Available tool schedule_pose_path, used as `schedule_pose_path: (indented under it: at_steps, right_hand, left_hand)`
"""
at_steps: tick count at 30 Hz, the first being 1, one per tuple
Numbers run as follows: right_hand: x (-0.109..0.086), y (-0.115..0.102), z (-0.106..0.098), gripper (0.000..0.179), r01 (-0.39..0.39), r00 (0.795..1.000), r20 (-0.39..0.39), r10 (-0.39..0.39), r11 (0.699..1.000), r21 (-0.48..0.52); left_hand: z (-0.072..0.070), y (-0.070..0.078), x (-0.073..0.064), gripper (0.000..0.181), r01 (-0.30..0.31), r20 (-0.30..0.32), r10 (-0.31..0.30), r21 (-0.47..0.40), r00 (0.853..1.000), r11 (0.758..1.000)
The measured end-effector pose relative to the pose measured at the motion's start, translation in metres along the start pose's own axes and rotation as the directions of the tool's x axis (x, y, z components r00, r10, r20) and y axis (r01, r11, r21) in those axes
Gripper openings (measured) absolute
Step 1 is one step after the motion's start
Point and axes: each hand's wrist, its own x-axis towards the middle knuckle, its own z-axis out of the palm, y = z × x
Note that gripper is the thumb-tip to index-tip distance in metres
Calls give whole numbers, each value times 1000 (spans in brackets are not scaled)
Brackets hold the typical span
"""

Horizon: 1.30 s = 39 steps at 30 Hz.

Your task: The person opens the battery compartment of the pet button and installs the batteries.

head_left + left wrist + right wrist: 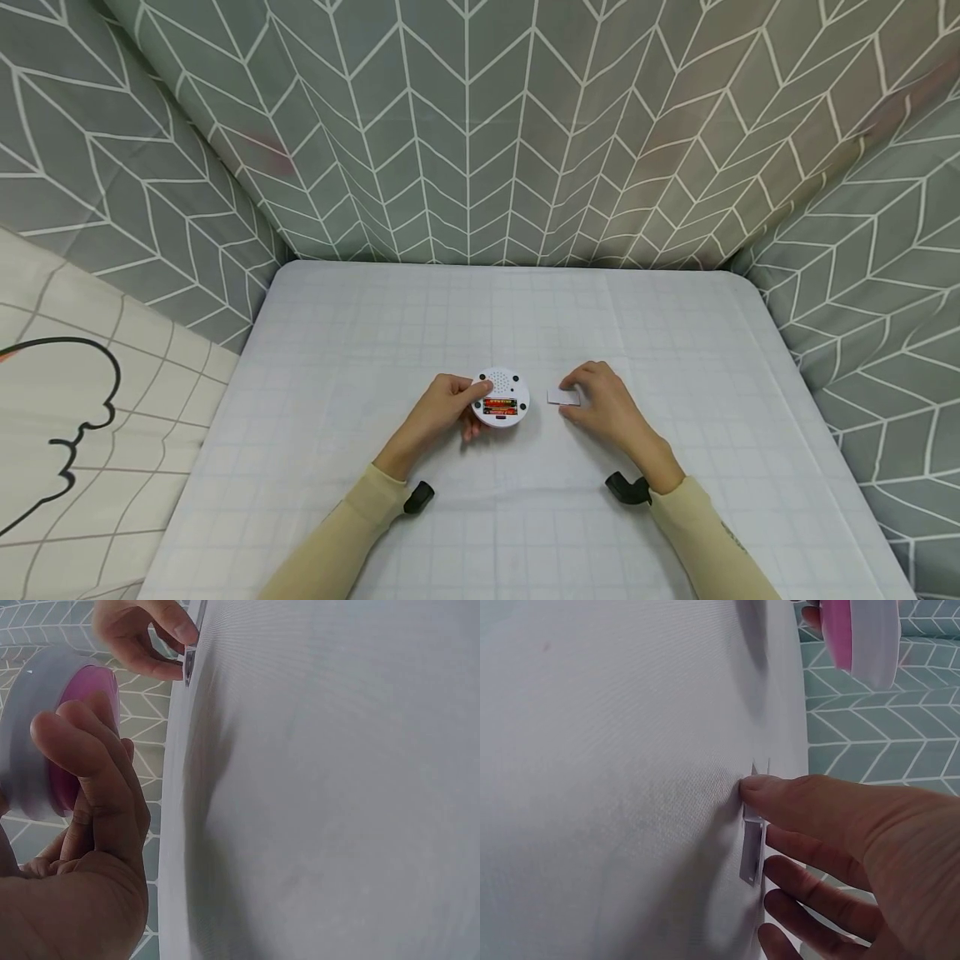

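My left hand grips a round white device by its left side, thumb on the upturned face and fingers beneath. That face shows a cluster of small speaker holes, dark dots around the edge and an uncovered compartment with red batteries. In the left wrist view the device's other side is pink, held above the table. To the right, my right hand pinches a small white battery cover between thumb and fingers. In the right wrist view this cover is close over the tablecloth, with small tabs on it.
A white cloth with a faint grid covers the table. Grey curtains with white chevron lines hang behind and at the sides. A pale patterned cloth hangs at the left. Black wrist cameras sit near both sleeves.
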Motion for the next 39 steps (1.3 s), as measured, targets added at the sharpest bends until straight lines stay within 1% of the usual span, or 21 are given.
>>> schedule_pose_path:
  at_steps: [10, 13, 17, 19, 26, 32, 39]
  right_hand:
    - [0, 0, 0, 30, -17, 1000, 7, 17, 1000, -3]
    - [0, 0, -1, 31, -6, 1000, 2, 6, 1000, 2]
    - [-1, -3, -4, 32, 29, 1000, -13, -29, 999, 28]
    - [-1, -6, -6, 31, 42, 999, -18, -42, 998, 42]
    - [-3, -16, -13, 31, 42, 999, -21, -40, 997, 67]
    - [-6, -28, -20, 31, 73, 997, -43, -69, 994, 87]
    - [-9, -43, -30, 32, 104, 993, -70, -96, 985, 134]
  left_hand:
    - [1, 3, -2, 44, -4, 5, 4, 0, 1000, 1000]
    - [2, 4, -2, 43, -5, 8, 5, -1, 1000, 1000]
    - [2, 5, -2, 42, -2, 7, 2, 4, 1000, 1000]
    - [2, 6, -3, 42, 0, 8, 0, 6, 1000, 1000]
    - [2, 4, -2, 44, -5, 11, 5, -4, 1000, 1000]
    - [2, 4, -2, 45, -4, 16, 4, -10, 1000, 1000]
    - [2, 2, -2, 46, -16, 15, 16, -11, 1000, 1000]
